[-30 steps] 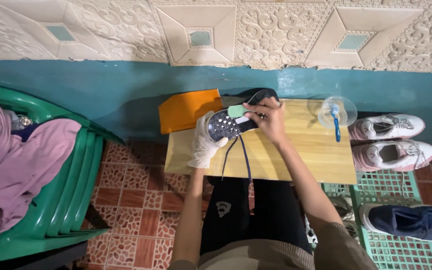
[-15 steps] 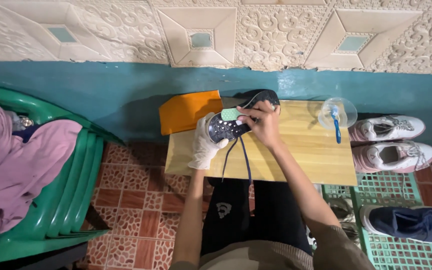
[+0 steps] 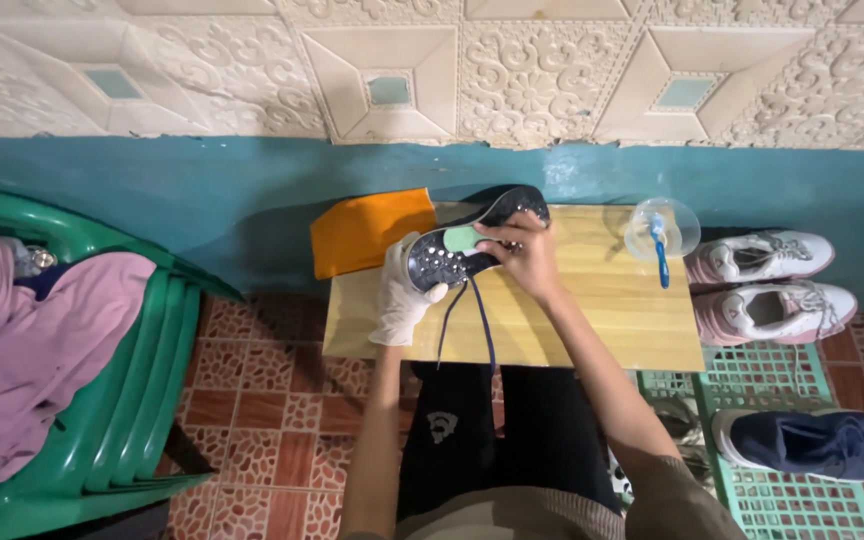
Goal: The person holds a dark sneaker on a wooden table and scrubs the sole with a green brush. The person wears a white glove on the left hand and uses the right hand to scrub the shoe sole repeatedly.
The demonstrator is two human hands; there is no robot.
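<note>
Over wooden table [image 3: 592,310] by teal wall [image 3: 202,190] | gloved left hand [image 3: 402,290] grips dark shoe [image 3: 457,250] | right hand [image 3: 522,250] pinches green sponge [image 3: 464,238]

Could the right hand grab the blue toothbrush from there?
Probably yes. The toothbrush rests in a clear bowl with bare table between, but the right hand already holds a green brush.
</note>
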